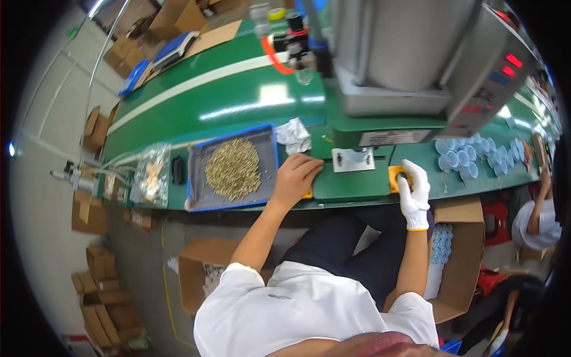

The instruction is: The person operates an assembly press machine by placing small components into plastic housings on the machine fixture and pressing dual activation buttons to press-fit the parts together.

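Observation:
My bare left hand (295, 179) lies over a yellow button box (308, 193) at the left of the press base, fingers stretched toward the base; most of the box is hidden under it. My right hand (415, 193), in a white glove, rests on the other yellow button box (394, 179), with thumb and fingers apart around its top. Between the hands sits the green press base (350, 185). A metal plate (363, 163) with a fixture is mounted on it, under the press head (389, 101). Whatever sits in the fixture is too small to make out.
Left of my left hand is a blue-rimmed tray (275, 149) with many small brass-coloured parts (233, 169). A crumpled white cloth (294, 136) and a bag of parts (153, 178) lie nearby. Light-blue cups (464, 157) stand at right. Cartons (457, 262) flank my legs; other people work at far right.

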Action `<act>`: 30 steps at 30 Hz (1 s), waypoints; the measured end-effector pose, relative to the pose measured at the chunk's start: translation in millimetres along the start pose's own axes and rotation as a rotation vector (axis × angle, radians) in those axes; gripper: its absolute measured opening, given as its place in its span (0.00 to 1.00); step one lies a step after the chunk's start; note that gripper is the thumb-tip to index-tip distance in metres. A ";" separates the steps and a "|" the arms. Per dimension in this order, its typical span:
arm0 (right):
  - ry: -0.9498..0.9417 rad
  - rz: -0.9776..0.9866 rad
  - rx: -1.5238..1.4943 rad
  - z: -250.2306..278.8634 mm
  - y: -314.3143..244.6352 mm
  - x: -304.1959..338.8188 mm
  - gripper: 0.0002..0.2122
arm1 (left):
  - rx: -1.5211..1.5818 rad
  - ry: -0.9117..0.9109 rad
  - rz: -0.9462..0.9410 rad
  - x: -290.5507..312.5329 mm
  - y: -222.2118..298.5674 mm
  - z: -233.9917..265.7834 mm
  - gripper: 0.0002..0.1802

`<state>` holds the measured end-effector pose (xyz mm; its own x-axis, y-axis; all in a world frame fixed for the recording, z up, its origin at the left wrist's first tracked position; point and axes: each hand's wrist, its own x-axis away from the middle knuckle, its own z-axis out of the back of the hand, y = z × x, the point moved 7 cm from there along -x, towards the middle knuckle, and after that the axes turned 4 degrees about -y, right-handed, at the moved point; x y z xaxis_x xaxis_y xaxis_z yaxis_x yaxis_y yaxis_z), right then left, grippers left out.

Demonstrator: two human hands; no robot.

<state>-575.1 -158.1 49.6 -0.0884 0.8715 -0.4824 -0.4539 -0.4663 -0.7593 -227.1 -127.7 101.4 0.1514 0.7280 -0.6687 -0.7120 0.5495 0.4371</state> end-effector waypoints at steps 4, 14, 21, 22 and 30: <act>-0.039 0.048 0.047 -4.6 -9.2 -2.2 0.19 | 0.004 -0.032 0.092 6.8 -2.9 8.2 0.08; -0.005 -0.027 0.054 -0.1 3.0 -1.2 0.17 | 0.131 -0.041 0.221 -2.5 -8.2 7.5 0.07; -0.013 -0.132 -0.092 0.7 5.6 -3.1 0.20 | 0.174 -0.347 0.326 -91.5 28.9 -2.8 0.11; -0.004 -0.130 -0.089 3.2 6.7 -0.9 0.20 | 0.176 -0.348 0.317 -100.6 33.0 -6.9 0.11; -0.023 -0.034 -0.035 9.3 -6.2 4.2 0.20 | 0.006 -0.606 0.278 -124.2 41.6 -33.5 0.20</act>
<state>-580.9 -150.1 56.4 -0.0938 0.8901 -0.4460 -0.4256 -0.4409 -0.7903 -298.4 -209.0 182.5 0.3228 0.9435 -0.0746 -0.7764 0.3091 0.5493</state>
